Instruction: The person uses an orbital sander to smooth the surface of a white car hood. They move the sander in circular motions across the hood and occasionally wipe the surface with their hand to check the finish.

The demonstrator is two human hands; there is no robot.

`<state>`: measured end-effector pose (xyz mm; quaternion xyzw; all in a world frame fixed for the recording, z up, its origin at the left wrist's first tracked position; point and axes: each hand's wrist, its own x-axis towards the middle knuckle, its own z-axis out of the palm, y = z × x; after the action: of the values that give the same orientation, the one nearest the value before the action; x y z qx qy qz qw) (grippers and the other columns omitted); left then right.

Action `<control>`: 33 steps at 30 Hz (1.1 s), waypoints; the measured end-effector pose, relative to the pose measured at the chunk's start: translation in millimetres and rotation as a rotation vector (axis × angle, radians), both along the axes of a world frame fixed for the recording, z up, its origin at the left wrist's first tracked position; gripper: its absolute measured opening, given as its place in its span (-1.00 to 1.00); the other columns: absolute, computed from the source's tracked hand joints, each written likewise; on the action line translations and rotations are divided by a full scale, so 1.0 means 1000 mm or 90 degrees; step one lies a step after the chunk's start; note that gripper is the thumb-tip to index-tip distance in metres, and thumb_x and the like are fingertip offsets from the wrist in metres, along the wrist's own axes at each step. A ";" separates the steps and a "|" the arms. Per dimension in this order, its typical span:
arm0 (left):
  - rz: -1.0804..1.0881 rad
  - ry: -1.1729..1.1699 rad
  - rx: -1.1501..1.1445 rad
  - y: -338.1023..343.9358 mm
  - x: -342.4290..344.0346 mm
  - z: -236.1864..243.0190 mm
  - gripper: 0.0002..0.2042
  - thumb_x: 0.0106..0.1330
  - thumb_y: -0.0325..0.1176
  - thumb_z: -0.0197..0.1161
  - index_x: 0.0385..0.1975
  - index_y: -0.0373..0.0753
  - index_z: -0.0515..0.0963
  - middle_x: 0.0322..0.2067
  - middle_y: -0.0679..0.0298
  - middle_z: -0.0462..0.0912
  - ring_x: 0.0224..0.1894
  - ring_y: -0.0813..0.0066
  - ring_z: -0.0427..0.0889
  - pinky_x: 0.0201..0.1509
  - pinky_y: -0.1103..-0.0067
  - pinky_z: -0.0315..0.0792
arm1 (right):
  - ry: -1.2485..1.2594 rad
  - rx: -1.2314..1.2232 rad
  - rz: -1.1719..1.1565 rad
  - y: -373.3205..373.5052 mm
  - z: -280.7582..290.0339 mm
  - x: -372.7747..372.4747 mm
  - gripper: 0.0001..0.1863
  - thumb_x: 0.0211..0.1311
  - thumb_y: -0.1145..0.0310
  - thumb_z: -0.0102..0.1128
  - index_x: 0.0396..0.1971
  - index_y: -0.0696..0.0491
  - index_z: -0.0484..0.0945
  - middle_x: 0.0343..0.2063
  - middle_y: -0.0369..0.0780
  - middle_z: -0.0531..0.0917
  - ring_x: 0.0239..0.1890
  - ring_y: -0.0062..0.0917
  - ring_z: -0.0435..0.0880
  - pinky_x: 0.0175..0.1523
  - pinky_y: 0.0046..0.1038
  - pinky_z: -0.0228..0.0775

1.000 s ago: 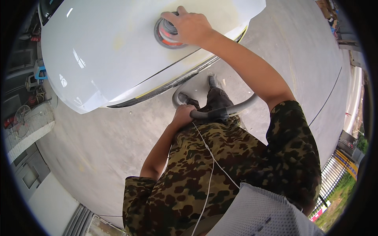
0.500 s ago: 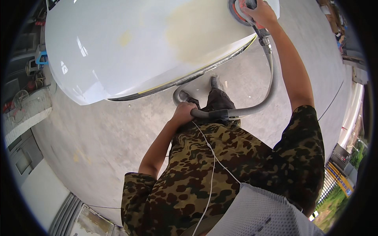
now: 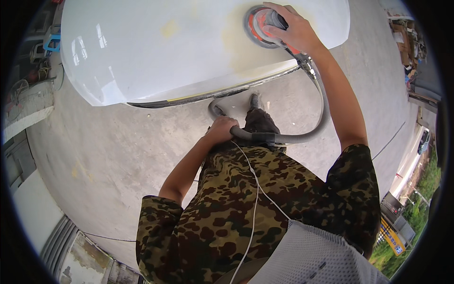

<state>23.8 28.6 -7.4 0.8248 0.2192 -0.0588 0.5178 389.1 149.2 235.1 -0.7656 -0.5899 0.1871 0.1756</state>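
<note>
My right hand (image 3: 295, 31) is closed round a round orbital sander (image 3: 259, 26) with a grey and orange body. Its disc rests on a large, curved white car panel (image 3: 156, 52), over a dull yellowish patch near the right end. From the sander's rear a grey ribbed hose (image 3: 324, 106) loops down and back toward my waist. There my left hand (image 3: 222, 129) grips the hose beside its black sleeve (image 3: 263, 137). A dark strip with a yellow line (image 3: 203, 94) runs along the panel's near edge.
Grey concrete floor (image 3: 118, 151) surrounds the panel, with my shoes just below its near edge. A blue stool (image 3: 53, 41) and a low white ledge (image 3: 30, 111) stand at the left. Boxes and clutter (image 3: 407, 45) line the far right. A thin white cord (image 3: 255, 189) hangs down my front.
The sander and my right hand have moved left and nearer across the panel, and the view has shifted. My left hand keeps hold of the hose at my waist.
</note>
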 end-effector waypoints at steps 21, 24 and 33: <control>0.045 -0.048 0.046 -0.019 -0.015 -0.004 -0.84 0.17 -0.24 0.41 -0.29 -0.10 0.69 -0.23 0.13 0.78 -0.03 -0.02 0.72 0.15 0.16 0.50 | -0.273 0.056 0.144 0.012 -0.024 -0.076 -0.29 0.29 -0.05 0.41 0.45 -0.41 0.46 0.11 -0.05 0.61 -0.24 -0.08 0.84 -0.12 -0.17 0.78; 0.019 -0.026 0.049 -0.020 -0.017 -0.005 -0.84 0.17 -0.24 0.41 -0.30 -0.10 0.69 -0.24 0.13 0.77 -0.03 -0.02 0.71 0.15 0.16 0.51 | -0.256 0.055 0.076 0.033 -0.009 -0.065 -0.28 0.26 -0.05 0.42 0.44 -0.33 0.47 0.08 0.00 0.63 -0.25 -0.05 0.83 -0.10 -0.12 0.76; 0.028 -0.007 0.048 -0.022 -0.019 0.003 -0.82 0.15 -0.26 0.42 -0.28 -0.10 0.70 -0.21 0.12 0.78 -0.01 -0.01 0.72 0.18 0.17 0.50 | -0.286 0.088 0.122 0.035 -0.046 -0.060 -0.30 0.30 -0.01 0.41 0.45 -0.37 0.45 0.09 -0.04 0.62 -0.26 -0.08 0.85 -0.14 -0.17 0.78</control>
<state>5.2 6.6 -4.1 0.8391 0.2369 -0.0347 0.4884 329.6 183.8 189.5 -0.7147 -0.6955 -0.0130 0.0735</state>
